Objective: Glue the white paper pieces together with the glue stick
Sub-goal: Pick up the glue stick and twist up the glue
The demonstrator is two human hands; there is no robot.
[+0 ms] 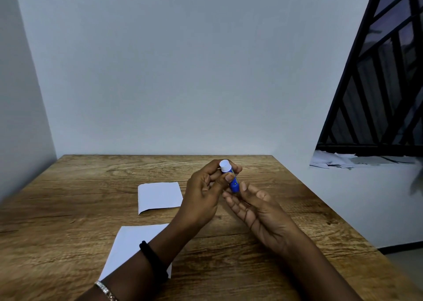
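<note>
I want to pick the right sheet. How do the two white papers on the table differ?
The far paper lies fully visible, beyond the left hand; the near paper is partly covered by the left forearm. The far paper's front edge curls up; the near paper looks flat. Both are white and rest on the wooden table.

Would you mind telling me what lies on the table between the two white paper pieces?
In the head view, only bare wooden table separates the far paper piece from the near paper piece.

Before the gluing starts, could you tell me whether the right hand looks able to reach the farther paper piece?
Probably not directly: the left hand and glue stick sit between the right hand and farther paper piece.
</note>
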